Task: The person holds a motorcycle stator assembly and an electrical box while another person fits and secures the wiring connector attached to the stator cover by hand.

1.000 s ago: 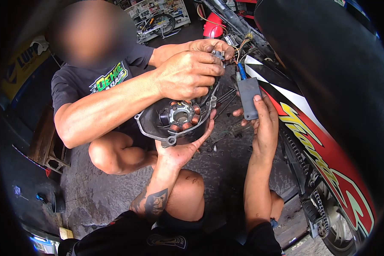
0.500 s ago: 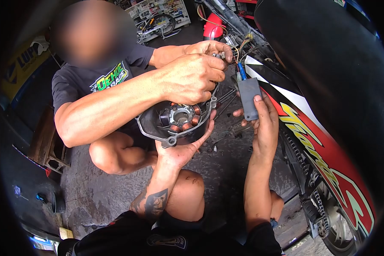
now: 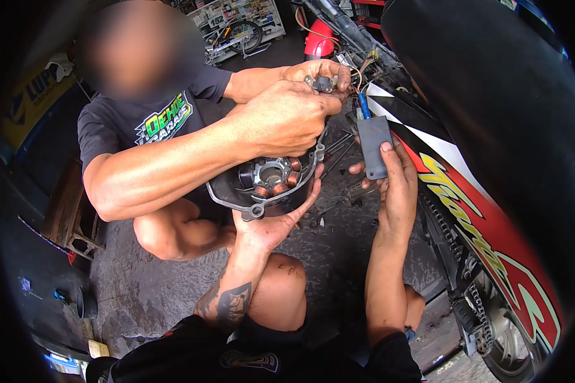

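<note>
My left hand supports a black engine cover from beneath, palm up, fingers wrapped along its right side. Inside the cover sits a stator with copper coils. My right hand grips a flat grey box, which looks like a CDI unit, thumb on its face. A blue connector with wires leaves its top end. Over the cover, a co-worker's nearer hand and farther hand hold a small dark part with metal on it; the nearer forearm hides part of the cover.
A motorcycle with a red and white side panel and a black seat stands close on the right. The co-worker squats opposite. Loose metal parts lie on the dark floor. A wooden bench is at left.
The co-worker's nearer hand has turned and dropped slightly, so the small dark part shows more between those hands. My own hands have hardly moved.
</note>
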The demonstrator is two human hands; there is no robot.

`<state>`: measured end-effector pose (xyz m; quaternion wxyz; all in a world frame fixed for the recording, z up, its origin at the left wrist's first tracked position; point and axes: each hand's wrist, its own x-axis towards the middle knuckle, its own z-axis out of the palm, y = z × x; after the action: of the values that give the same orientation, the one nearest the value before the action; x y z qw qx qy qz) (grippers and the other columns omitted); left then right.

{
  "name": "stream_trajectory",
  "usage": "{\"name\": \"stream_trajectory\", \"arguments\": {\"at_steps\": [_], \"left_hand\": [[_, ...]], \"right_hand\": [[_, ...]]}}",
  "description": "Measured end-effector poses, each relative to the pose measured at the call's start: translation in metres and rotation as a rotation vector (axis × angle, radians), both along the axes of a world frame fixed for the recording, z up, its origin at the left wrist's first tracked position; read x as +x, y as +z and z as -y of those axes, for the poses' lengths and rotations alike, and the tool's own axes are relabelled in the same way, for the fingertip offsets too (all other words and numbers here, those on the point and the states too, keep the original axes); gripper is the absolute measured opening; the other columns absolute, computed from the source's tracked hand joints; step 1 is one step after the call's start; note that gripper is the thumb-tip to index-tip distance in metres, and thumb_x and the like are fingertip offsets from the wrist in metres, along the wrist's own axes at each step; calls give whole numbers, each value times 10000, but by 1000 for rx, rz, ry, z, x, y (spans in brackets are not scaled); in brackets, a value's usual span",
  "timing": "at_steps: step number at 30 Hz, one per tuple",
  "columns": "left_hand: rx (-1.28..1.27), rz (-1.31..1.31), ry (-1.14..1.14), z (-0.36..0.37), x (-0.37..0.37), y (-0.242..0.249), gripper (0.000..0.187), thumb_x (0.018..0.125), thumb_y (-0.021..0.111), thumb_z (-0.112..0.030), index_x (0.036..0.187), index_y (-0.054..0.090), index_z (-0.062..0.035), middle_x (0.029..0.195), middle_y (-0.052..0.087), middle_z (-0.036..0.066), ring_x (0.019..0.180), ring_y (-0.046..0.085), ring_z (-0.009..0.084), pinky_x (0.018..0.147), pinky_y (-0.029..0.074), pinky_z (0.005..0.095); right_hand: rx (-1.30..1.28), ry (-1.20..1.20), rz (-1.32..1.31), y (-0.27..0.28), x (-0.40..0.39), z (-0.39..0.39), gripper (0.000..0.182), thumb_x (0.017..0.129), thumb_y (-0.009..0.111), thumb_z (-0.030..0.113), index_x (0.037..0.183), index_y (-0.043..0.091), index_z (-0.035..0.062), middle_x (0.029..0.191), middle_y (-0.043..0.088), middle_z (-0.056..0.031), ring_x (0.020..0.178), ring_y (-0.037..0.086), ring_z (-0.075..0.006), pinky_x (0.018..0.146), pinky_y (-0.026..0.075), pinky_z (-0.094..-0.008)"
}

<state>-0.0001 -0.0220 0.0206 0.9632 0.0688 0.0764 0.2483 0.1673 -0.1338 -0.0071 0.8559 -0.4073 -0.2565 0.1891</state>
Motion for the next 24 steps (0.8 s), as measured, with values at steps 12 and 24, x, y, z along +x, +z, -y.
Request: {"name": "stream_trajectory", "arguments": {"at_steps": [12, 24], "left_hand": [[41, -14, -14, 1, 2, 0, 635, 958, 427, -426, 1293, 475, 111, 1300, 514, 298, 1380, 373, 465, 1130, 359, 579], [-5, -16, -25, -1, 1, 0, 647, 983, 408, -476, 1424, 403, -3, 1429, 434, 247, 1389, 353, 472, 1092, 393, 590]], "right_hand": [[-9, -12, 5, 3, 0, 1, 449, 981, 568, 322, 1260, 571, -29, 1120, 700, -162, 708, 707, -171, 499, 463, -216], [0, -8, 6, 1, 0, -1, 439, 982, 566, 325, 1245, 577, -26, 1116, 702, -155, 713, 707, -165, 506, 460, -216]]}}
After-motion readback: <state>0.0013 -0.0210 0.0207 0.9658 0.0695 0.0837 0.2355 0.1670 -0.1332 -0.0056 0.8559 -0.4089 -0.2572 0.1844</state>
